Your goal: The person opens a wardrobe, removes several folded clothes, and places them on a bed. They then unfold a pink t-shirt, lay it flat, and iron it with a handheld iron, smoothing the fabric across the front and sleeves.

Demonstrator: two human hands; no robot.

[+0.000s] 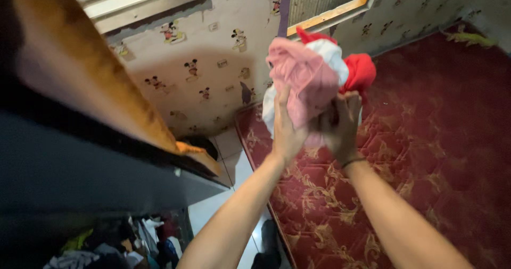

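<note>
Both my arms reach forward and up, holding a bunched bundle of clothes (pixel 314 75) in pink, white and red. My left hand (pixel 286 128) grips the bundle's lower left side, fingers pressed into the pink cloth. My right hand (pixel 340 125) clasps the underside on the right; a dark band circles its wrist. The bundle is held in the air above the edge of a red mattress (pixel 426 157) with a gold pattern.
A dark wardrobe (pixel 80 157) with an orange-brown top stands at the left, with several crumpled clothes (pixel 122 245) on its lower shelf. White floor tiles (pixel 229 168) run between wardrobe and mattress. The wall behind (pixel 213 61) has cartoon-patterned paper and a yellow-framed window (pixel 330 3).
</note>
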